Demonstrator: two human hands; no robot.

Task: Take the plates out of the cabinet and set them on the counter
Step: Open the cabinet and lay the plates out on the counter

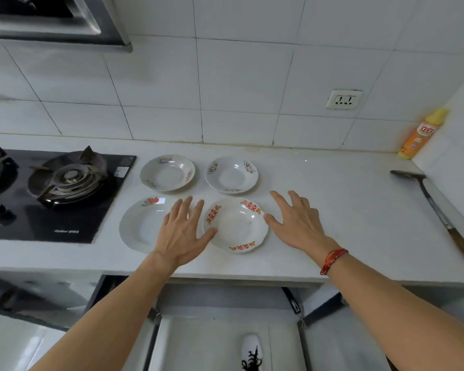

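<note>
Several white deep plates lie on the white counter (332,199). At the back are two with flower rims, the back-left plate (167,172) and the back-right plate (231,174). In front sit a plate with an orange fruit print (140,226) and a plate with red patterns (239,227). My left hand (181,231) hovers with fingers spread over the gap between the two front plates. On the other side of the red-patterned plate, my right hand (298,220) is spread too, its thumb at the rim. Neither hand holds anything. Below the counter edge the cabinet (225,330) stands with its doors open.
A black gas hob (65,194) fills the counter's left part. A long metal spatula with a wooden handle (437,212) lies at the right. An orange-yellow bottle (421,133) stands in the back right corner. A wall socket (344,99) is on the tiles.
</note>
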